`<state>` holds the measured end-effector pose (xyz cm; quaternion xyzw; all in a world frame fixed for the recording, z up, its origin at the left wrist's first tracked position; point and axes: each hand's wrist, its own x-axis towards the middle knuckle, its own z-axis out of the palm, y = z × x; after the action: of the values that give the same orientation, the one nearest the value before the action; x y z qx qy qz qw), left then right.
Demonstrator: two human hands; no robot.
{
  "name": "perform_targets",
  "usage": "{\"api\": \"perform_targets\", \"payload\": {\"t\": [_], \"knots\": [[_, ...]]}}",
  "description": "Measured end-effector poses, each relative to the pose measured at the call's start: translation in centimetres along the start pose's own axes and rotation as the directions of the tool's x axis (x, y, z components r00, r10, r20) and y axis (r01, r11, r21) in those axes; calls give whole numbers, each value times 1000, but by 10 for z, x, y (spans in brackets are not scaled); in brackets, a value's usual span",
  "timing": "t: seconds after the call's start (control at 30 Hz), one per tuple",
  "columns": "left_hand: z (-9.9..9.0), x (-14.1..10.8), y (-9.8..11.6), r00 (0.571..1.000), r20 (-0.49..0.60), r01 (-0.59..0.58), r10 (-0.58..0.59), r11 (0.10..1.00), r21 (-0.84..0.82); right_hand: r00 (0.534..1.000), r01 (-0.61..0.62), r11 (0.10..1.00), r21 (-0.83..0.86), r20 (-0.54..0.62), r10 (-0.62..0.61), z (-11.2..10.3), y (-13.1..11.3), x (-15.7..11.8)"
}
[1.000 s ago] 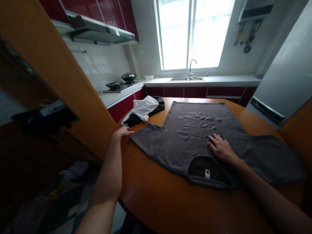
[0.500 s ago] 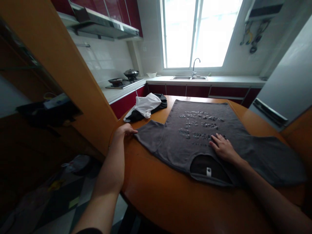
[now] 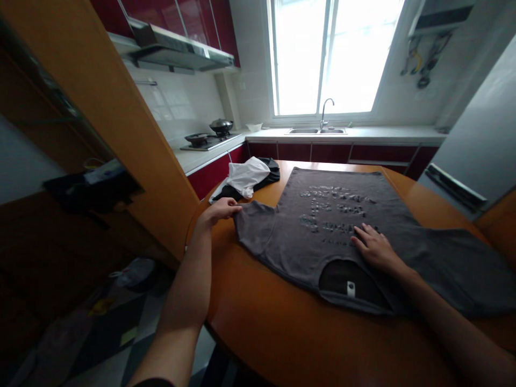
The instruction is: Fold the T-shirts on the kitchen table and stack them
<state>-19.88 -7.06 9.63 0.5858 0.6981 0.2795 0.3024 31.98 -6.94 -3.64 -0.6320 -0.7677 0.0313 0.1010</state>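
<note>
A dark grey T-shirt with raised lettering on its front lies spread over the wooden table. Its collar, with a white label inside, points toward me, and the hem lies at the far side. At the end of the sleeve on the left, my left hand pinches the fabric's corner. My right hand rests flat on the shirt's chest, fingers spread over the print near the collar. The sleeve on the right lies stretched out past my right forearm.
A heap of white and black clothes lies on the table's far left. Beyond are a stove with a lidded pan, a sink under the window, and a refrigerator at right. An orange wooden panel stands at left.
My left hand has shifted slightly up and inward, with the pinched sleeve end following it. My right hand stays flat on the shirt. The view has moved a little.
</note>
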Motion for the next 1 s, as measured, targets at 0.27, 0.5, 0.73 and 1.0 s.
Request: {"api": "perform_targets", "payload": {"t": [0.27, 0.5, 0.73, 1.0], "knots": [[109, -15, 79, 845, -118, -516, 521, 854, 70, 1000, 3, 1000, -9, -15, -4, 2, 2, 1], [198, -38, 84, 798, 131, -597, 588, 801, 43, 1000, 9, 1000, 2, -25, -9, 6, 7, 2], [172, -18, 76, 784, 134, -612, 606, 791, 6, 990, 27, 995, 91, -143, -13, -7, -1, -1], [115, 43, 16, 915, -193, -312, 354, 925, 216, 963, 257, 940, 226, -137, -230, -41, -68, 32]]}}
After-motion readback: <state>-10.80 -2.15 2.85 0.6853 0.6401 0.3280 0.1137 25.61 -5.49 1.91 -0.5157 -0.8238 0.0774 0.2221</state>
